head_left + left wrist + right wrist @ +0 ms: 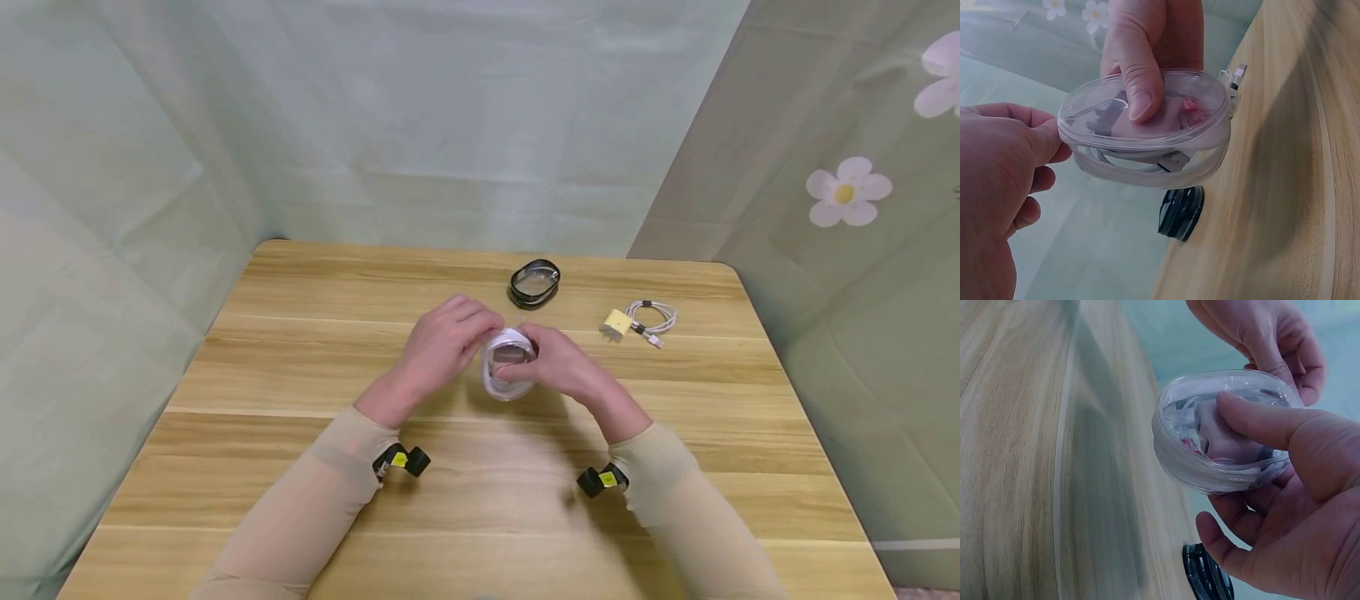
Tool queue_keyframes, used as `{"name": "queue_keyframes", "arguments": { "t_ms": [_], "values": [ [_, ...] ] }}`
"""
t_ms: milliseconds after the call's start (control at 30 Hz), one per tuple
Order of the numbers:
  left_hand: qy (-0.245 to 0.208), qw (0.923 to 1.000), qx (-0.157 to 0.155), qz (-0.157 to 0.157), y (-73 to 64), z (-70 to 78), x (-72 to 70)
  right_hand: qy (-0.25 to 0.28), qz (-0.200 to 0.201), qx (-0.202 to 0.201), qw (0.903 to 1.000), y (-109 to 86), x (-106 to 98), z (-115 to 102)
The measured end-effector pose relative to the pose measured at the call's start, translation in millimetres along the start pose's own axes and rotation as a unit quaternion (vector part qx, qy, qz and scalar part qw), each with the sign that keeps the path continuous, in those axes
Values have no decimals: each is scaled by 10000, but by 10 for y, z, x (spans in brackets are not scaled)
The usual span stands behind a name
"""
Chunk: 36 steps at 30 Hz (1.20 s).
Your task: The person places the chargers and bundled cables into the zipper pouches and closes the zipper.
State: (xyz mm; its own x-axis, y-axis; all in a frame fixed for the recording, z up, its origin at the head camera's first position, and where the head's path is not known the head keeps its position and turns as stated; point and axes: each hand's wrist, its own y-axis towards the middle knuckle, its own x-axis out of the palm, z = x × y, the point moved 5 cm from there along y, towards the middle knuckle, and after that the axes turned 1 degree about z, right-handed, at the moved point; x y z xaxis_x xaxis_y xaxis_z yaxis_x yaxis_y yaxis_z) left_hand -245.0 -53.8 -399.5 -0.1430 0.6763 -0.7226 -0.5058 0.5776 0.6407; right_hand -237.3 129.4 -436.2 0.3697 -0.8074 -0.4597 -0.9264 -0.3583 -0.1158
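Observation:
A clear oval zip case (pixel 497 388) is held above the table between both hands. Through its lid, a pinkish charger plug (pixel 1147 128) and a pale cable with a USB end (pixel 1174 161) can be seen inside. My right hand (pixel 558 362) grips the case, thumb across the top and fingers underneath. At the opposite rim, my left hand (pixel 450 340) pinches the edge between thumb and forefinger, as the left wrist view shows. Whether it holds a zip pull or the rim itself is hidden by the fingertips.
A black-edged see-through case (pixel 535 285) lies on the wooden table (pixel 337 517) beyond the hands. To its right are a yellow charger plug (pixel 617 323) and a coiled white cable (pixel 672 315). Pale curtains (pixel 465 125) surround the table's back and sides.

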Motion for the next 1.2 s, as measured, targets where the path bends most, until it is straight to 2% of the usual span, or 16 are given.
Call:
{"name": "queue_keyframes", "arguments": {
  "t_ms": [200, 333, 700, 1000, 1200],
  "values": [
    [38, 10000, 67, 22, 4, -5, -3, -333, 144, 15, 9993, -3, -6, -19],
    [95, 9998, 140, 111, 8, -6, -16, -368, 267, 94, 9989, -11, -19, -31],
    [150, 9995, 115, 260, -24, -19, -75, 45, 387, 173, 9991, -42, -80, 19],
    [124, 9994, 12, 312, -50, -32, -77, 617, 399, 159, 9972, -56, -68, 64],
    [85, 9994, 25, 323, -64, -40, -66, 1006, 432, 302, 9935, -65, -86, 93]
  ]
}}
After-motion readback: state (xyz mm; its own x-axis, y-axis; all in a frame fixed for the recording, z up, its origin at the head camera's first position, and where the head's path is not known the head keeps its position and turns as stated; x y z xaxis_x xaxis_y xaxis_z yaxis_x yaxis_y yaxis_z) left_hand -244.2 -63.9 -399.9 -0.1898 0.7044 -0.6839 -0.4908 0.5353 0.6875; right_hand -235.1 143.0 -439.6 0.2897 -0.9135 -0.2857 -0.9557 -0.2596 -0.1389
